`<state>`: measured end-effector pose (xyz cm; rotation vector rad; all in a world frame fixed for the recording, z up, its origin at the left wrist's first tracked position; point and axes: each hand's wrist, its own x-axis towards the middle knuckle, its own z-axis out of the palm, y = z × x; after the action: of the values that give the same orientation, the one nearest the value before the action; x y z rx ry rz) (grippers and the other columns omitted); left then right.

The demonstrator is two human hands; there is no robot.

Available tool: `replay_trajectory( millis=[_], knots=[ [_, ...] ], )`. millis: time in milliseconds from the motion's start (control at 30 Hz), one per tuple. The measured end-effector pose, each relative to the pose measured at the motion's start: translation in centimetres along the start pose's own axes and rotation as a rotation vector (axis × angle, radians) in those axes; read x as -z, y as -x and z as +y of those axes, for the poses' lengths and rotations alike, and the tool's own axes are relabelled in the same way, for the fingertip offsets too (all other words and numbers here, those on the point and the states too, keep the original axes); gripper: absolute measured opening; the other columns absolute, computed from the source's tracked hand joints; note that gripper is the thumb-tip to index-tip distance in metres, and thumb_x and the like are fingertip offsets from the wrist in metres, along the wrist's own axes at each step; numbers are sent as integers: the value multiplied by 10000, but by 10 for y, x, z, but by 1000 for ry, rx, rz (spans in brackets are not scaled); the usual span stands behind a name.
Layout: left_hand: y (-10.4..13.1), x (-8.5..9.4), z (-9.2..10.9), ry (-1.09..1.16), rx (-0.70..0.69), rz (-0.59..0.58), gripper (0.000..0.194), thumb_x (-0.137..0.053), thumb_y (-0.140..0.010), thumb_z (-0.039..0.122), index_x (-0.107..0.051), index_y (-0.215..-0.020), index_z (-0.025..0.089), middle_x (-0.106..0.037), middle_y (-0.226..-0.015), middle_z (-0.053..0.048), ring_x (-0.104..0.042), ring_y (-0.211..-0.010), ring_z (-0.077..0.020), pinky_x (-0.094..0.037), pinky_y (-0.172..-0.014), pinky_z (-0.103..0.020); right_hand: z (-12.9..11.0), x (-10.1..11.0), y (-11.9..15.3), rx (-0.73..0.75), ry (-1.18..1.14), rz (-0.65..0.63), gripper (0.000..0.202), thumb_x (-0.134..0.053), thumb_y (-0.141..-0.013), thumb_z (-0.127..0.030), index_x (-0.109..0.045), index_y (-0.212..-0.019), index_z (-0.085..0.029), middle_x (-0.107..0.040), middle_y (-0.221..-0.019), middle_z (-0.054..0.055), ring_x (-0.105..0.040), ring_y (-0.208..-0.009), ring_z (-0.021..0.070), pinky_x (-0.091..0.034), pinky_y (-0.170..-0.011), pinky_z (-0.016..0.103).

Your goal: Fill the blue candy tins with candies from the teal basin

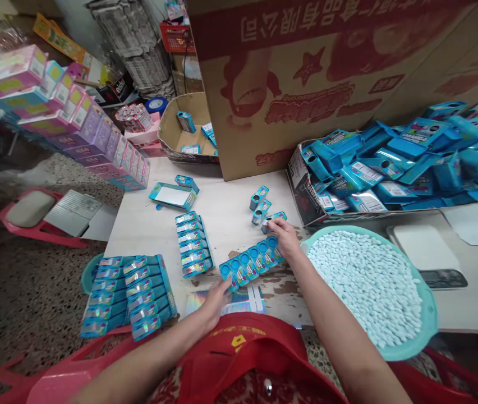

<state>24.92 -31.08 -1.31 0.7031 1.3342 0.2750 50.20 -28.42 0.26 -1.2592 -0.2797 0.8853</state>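
A row of small blue candy boxes (249,261) with round openings on top lies on the table in front of me. My left hand (214,306) holds the row's near left end, its fingers slightly blurred. Beyond the right end, the fingertips of my right hand (288,238) are closed on a loose small blue candy box (280,216), partly hidden by the hand. Two more loose boxes (260,203) stand just behind it. To the left is another row of blue boxes (192,244). Under my left hand's side lies a shiny flat sheet (239,303).
A turquoise basin (430,314) of pale blue candies stands right, beside a scale (443,279). Behind it a carton (302,185) overflows with blue boxes. A large cardboard carton (239,140) rises at the back. Packed blue rows (127,294) and an open blue tray (174,195) sit left.
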Motion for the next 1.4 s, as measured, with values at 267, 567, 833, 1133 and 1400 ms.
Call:
replay_trajectory(
  millis=[267, 567, 833, 1133, 1400],
  knots=[
    [-3, -1, 85, -696, -619, -71, 462, -485, -825, 525, -555, -1155, 209, -552, -1277, -97, -475, -1219, -229, -325, -1063, -391, -12, 24, 98, 95, -117, 155, 251, -694, -722, -421, -545, -708, -220, -543, -725, -28, -531, -763, 155, -422, -781, 330],
    [-67, -38, 100, -591, -159, -633, 644, -471, -749, 712, -637, -1135, 223, -604, -1256, -62, -541, -1170, -251, -417, -1007, -388, 34, 8, 106, 5, -50, 85, 261, -713, -676, -427, -565, -665, -212, -626, -847, 14, -552, -829, 187, -405, -799, 340],
    [-45, -5, 55, -210, -229, -268, 662, -545, -804, 567, -426, -1361, 230, -516, -1358, -84, -510, -1215, -253, -393, -1041, -397, 41, -45, 62, -38, 71, -233, 232, -717, -657, -423, -612, -655, -216, -646, -769, 21, -580, -868, 220, -417, -819, 340],
    [-71, -46, 60, -61, -334, -31, 625, -520, -806, 584, -482, -1303, 207, -547, -1318, -108, -459, -1263, -265, -368, -1057, -401, 3, -41, 27, -15, 261, -301, 309, -738, -631, -481, -607, -673, -204, -569, -669, -21, -491, -682, 155, -386, -697, 287],
    [-27, -19, 100, -122, -606, -166, 605, -449, -852, 557, -402, -1344, 208, -379, -1459, -104, -335, -1350, -227, -294, -1096, -381, -40, -15, 62, -67, 386, -304, 342, -730, -656, -499, -603, -677, -181, -571, -662, -13, -472, -649, 140, -366, -643, 268]
  ],
)
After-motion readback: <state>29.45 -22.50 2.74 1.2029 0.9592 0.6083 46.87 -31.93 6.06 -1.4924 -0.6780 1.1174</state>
